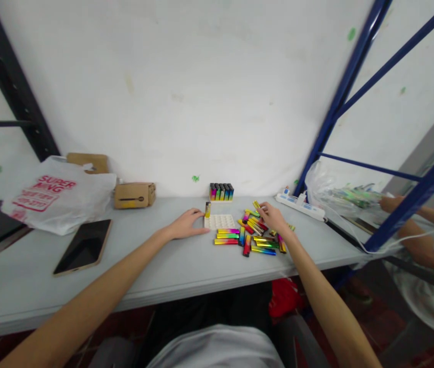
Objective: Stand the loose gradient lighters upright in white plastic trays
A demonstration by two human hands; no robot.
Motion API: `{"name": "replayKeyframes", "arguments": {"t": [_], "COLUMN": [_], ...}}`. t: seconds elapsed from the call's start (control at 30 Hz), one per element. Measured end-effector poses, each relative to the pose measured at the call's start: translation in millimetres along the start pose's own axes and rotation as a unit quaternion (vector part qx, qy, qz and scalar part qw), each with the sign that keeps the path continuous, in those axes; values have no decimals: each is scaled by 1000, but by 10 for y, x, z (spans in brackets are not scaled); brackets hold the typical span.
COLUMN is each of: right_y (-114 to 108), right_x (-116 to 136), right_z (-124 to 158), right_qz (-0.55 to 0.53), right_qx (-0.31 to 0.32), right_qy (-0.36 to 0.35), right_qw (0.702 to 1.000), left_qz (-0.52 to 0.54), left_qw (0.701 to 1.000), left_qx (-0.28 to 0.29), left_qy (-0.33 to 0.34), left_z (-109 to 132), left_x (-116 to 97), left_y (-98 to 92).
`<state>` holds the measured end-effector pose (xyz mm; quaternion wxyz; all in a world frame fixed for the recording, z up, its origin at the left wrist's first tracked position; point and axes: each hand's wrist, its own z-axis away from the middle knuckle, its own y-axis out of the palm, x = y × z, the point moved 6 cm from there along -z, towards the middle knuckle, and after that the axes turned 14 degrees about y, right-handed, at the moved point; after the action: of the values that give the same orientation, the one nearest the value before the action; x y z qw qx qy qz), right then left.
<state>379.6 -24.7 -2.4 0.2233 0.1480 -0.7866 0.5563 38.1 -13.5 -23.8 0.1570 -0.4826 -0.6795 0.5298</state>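
A heap of several rainbow-coloured lighters (pixel 253 236) lies on the grey table (pixel 170 266). My right hand (pixel 273 217) reaches into the heap, its fingers pinched on one lighter (pixel 257 205) at the far edge. My left hand (pixel 187 224) rests flat beside a white tray (pixel 220 222), touching its left side. One lighter (pixel 208 209) stands upright in the tray's back left corner. A filled row of lighters (pixel 221 191) stands against the wall behind.
A phone (pixel 83 246) lies on the left, beside a white plastic bag (pixel 58 197) and cardboard boxes (pixel 134 194). A white power strip (pixel 300 205) and a clear bag (pixel 339 197) lie to the right. Another person's arm (pixel 416 212) shows at the far right, behind blue shelf posts (pixel 412 199).
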Motion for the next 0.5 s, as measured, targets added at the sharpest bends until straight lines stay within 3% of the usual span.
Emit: {"name": "replayKeyframes", "arguments": {"t": [0.13, 0.27, 0.5], "right_y": [-2, 94, 494], "right_x": [323, 692, 1238], "right_z": [-27, -138, -257], "right_qz": [-184, -375, -473], "right_qx": [19, 49, 110], "right_qy": [-15, 1, 3], "right_qw": [983, 926, 874], "left_qz": [-5, -6, -11], "left_qw": [1000, 1000, 1000], "left_qx": [6, 7, 5], "left_qy": [4, 5, 18], "left_z": [-10, -4, -1], "left_x": [-1, -6, -16], "left_y": [3, 0, 1]}}
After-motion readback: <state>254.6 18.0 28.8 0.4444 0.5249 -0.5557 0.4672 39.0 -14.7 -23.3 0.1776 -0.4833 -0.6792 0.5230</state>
